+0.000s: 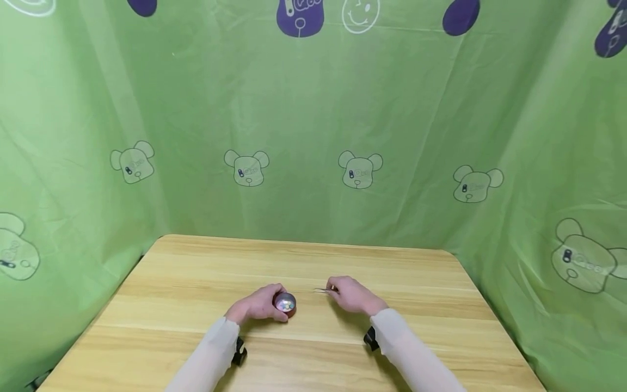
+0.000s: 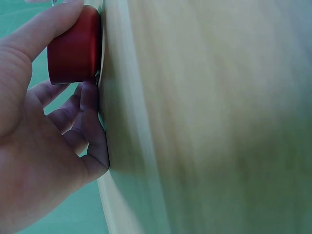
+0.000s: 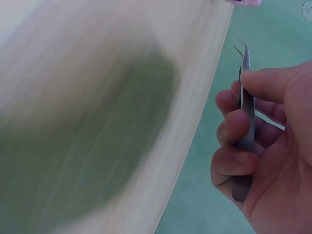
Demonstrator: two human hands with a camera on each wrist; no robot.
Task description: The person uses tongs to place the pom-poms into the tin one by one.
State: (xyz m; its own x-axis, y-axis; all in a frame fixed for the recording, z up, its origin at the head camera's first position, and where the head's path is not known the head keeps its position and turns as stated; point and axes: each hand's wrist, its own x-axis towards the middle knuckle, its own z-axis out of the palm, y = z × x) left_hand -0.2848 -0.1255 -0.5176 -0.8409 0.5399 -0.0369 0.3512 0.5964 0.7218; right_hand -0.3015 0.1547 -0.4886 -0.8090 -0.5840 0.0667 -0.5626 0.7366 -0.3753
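My left hand (image 1: pixel 264 302) grips a small round red tin (image 1: pixel 285 305) on the table. In the left wrist view the red tin (image 2: pixel 75 46) shows a smooth metallic side, with thumb and fingers on either side of it. Small colourful bits show on its top, too small to make out. To the right, my right hand (image 1: pixel 355 295) holds metal tweezers (image 3: pixel 247 107) with bent tips, thumb against one arm and fingers curled round the other. The tweezers' tips stand slightly apart with nothing visible between them, and point left toward the tin.
A light wood-grain table (image 1: pixel 313 359) lies under both hands. Green curtains (image 1: pixel 303 109) printed with bear heads hang behind it and along both sides. Each wrist carries a black strapped device, such as the right wrist camera (image 1: pixel 371 338).
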